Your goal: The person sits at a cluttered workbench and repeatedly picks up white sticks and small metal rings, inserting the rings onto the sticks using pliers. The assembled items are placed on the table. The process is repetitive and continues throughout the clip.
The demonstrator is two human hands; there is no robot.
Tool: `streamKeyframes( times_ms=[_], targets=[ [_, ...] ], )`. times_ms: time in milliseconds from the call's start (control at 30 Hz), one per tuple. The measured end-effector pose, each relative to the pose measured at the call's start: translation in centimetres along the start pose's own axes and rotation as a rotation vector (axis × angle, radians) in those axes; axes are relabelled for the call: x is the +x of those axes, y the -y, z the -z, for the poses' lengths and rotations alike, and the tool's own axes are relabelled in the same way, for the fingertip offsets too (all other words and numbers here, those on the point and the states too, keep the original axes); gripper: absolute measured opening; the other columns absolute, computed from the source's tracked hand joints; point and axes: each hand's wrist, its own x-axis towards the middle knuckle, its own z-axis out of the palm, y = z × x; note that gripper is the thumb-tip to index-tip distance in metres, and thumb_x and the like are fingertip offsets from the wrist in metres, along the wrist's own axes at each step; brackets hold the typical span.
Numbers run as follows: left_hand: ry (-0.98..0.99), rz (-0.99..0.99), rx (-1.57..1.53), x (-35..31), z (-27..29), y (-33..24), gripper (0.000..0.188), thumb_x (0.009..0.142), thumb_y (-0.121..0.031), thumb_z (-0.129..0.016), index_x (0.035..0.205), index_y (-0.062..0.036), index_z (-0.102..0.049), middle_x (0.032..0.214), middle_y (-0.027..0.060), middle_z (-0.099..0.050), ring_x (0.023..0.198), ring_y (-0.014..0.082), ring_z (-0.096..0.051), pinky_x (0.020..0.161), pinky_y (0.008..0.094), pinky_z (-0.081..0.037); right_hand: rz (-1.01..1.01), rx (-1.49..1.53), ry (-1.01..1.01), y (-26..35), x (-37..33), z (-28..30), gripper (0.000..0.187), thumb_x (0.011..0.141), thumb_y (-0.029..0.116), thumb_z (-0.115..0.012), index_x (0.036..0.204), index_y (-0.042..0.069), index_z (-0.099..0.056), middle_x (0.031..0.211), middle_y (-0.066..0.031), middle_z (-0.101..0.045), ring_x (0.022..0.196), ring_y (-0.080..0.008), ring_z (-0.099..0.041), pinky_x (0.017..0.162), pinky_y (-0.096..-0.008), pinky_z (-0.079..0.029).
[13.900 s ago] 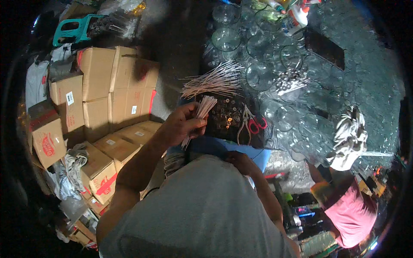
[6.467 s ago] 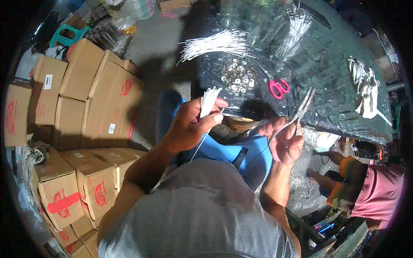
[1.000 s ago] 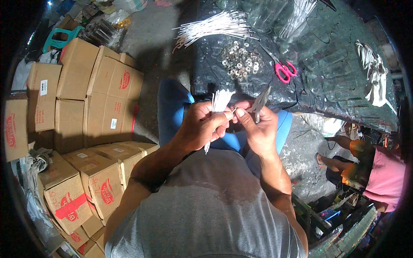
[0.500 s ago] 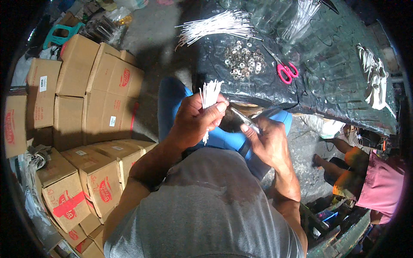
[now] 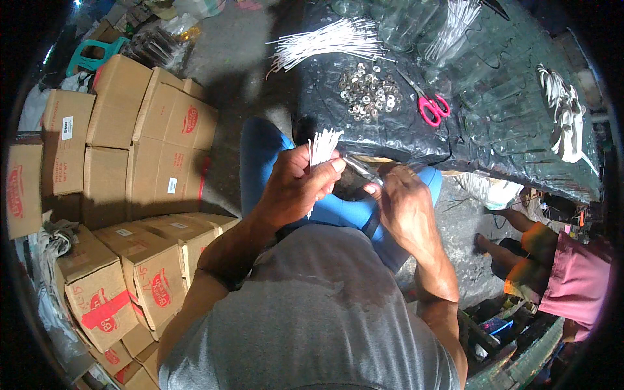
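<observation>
My left hand (image 5: 296,179) is closed around an upright bundle of thin white wick-like strands (image 5: 323,147), whose tops fan out above the thumb. In my right hand (image 5: 404,205) is a silvery metal tool that looks like pliers (image 5: 364,170). Its narrow end points at the left fingertips; whether it touches anything there I cannot tell. Beyond my hands, a pile of metal washers (image 5: 369,94) lies on the black-covered table (image 5: 406,140). Pink-handled scissors (image 5: 429,107) rest to its right, and a larger heap of white strands (image 5: 331,42) lies behind it.
Cardboard boxes (image 5: 169,149) are stacked along my left. Clear glass vessels (image 5: 494,84) cover the table's right part, with another white bundle (image 5: 455,29) and white cloth strips (image 5: 564,117) among them. Another person in a pink garment (image 5: 578,276) is at the right.
The tool's end has swung slightly upward and closer to the left fingertips as my right hand turned. The left hand and its bundle shifted slightly right.
</observation>
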Motion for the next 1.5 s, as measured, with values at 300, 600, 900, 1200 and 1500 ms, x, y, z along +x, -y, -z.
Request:
streamKeyframes(
  times_ms=[300,600,900,1200,1500],
  targets=[
    [-0.009,-0.031,0.012,0.0,-0.3,0.0,0.012,0.096,-0.011,-0.062,0.101,0.0001,-0.061,0.072,0.0016,-0.059,0.058,0.0054,-0.05,0.049,0.0227,-0.038,-0.087,0.04,0.001,-0.2,-0.2,-1.0,0.042,0.084,0.034,-0.078,0.076,-0.001,-0.056,0.067,-0.0172,-0.058,0.06,-0.0388,-0.06,0.054,-0.0448,-0.047],
    [-0.019,-0.185,0.512,-1.2,1.6,-1.0,0.015,0.095,-0.015,-0.065,0.092,-0.0011,-0.069,0.066,0.0049,-0.063,0.06,0.0109,-0.059,0.056,0.0289,-0.047,-0.127,0.068,-0.03,-1.1,-0.6,-0.5,0.036,0.087,0.028,-0.077,0.081,-0.002,-0.059,0.069,-0.0192,-0.058,0.065,-0.0396,-0.062,0.058,-0.0449,-0.048],
    [-0.416,-0.505,1.029,-0.3,5.0,-6.7,0.021,0.096,-0.023,-0.065,0.097,-0.0032,-0.07,0.078,0.0129,-0.067,0.067,0.0251,-0.065,0.063,0.0379,-0.049,-0.236,0.046,-0.371,-1.3,1.4,3.8,0.027,0.089,0.012,-0.074,0.102,-0.001,-0.055,0.083,-0.0199,-0.062,0.073,-0.0366,-0.067,0.065,-0.0416,-0.052],
    [-0.275,-0.981,1.736,12.8,5.1,-11.2,0.014,0.089,-0.014,-0.065,0.095,-0.0033,-0.07,0.092,0.0175,-0.067,0.086,0.0391,-0.065,0.074,0.0469,-0.053,-0.139,0.108,-0.358,-2.4,4.1,2.7,0.013,0.08,-0.002,-0.07,0.091,-0.001,-0.065,0.084,-0.0165,-0.062,0.075,-0.0349,-0.064,0.069,-0.0395,-0.05],
    [-0.367,-1.06,1.476,9.0,4.9,-13.3,0.017,0.093,-0.015,-0.062,0.092,0.0006,-0.067,0.084,0.0176,-0.063,0.079,0.0383,-0.062,0.07,0.0434,-0.049,-0.151,-0.126,-0.15,-3.4,7.4,2.0,0.02,0.075,0.006,-0.073,0.095,0.004,-0.068,0.089,-0.0153,-0.062,0.082,-0.0381,-0.065,0.07,-0.0473,-0.052]
  ],
)
